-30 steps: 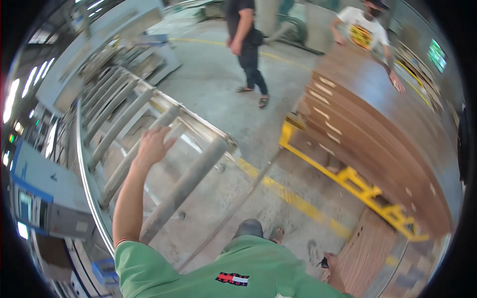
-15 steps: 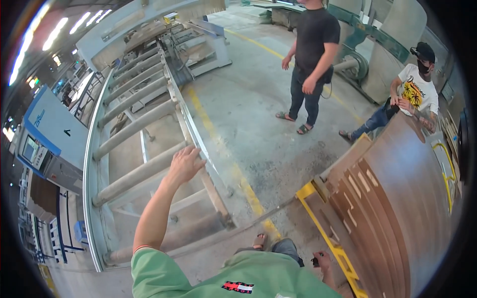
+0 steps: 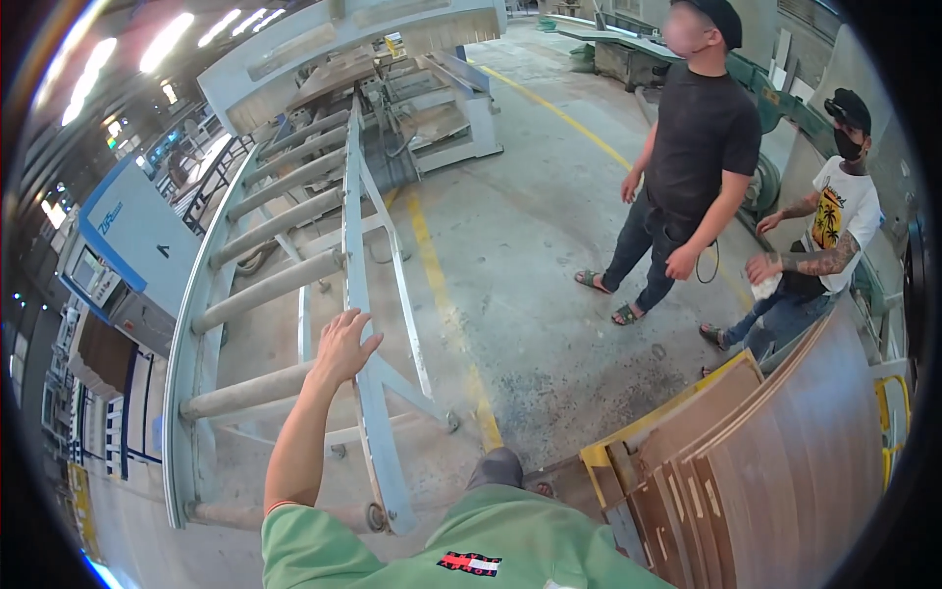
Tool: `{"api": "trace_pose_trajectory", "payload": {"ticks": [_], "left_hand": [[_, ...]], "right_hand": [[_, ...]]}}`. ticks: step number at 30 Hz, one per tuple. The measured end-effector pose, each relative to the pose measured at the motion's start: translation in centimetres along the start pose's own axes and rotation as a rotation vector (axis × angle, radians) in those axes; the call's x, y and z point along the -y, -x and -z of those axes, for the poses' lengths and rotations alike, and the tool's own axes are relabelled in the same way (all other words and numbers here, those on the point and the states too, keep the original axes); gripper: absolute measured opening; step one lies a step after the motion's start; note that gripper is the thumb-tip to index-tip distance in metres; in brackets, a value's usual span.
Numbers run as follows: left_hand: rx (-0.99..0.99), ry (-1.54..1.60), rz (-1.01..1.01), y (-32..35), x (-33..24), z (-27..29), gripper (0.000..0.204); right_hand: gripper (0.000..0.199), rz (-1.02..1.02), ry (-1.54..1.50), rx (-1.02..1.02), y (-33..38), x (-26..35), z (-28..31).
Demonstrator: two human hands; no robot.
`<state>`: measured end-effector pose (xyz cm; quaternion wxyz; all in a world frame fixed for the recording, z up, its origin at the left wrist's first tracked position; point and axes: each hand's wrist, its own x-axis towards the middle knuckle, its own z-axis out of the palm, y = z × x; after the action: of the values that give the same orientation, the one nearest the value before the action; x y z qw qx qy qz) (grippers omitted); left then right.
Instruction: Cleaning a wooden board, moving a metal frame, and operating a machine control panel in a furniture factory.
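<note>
My left hand (image 3: 340, 348) is stretched out in front of me with its fingers apart and nothing in them. It appears over the right-hand rail (image 3: 371, 432) of a long roller conveyor; I cannot tell whether it touches the metal. Grey rollers (image 3: 257, 391) run across the frame to the left of the hand. My right hand is out of view.
Stacked brown wooden panels (image 3: 775, 461) with a yellow frame (image 3: 595, 456) stand close at the right. Beyond the conveyor is a large machine (image 3: 461, 123); a blue-and-white control cabinet (image 3: 147, 236) is on the left. Two people (image 3: 706, 137) stand at the right.
My view has shifted along the conveyor, and my left hand now appears lower. My right hand, low by the yellow frame before with something small and dark, has left the view. The person in white has risen.
</note>
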<state>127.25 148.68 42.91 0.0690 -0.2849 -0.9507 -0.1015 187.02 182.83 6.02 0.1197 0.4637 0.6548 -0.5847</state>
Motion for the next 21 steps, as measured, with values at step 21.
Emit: {"api": "trace_pose_trajectory", "payload": {"ticks": [21], "left_hand": [[0.180,0.212,-0.164,-47.4,6.5,-17.2,0.046]], "right_hand": [[0.029,-0.172,-0.320,-0.114,-28.4,32.8,-7.3]]}}
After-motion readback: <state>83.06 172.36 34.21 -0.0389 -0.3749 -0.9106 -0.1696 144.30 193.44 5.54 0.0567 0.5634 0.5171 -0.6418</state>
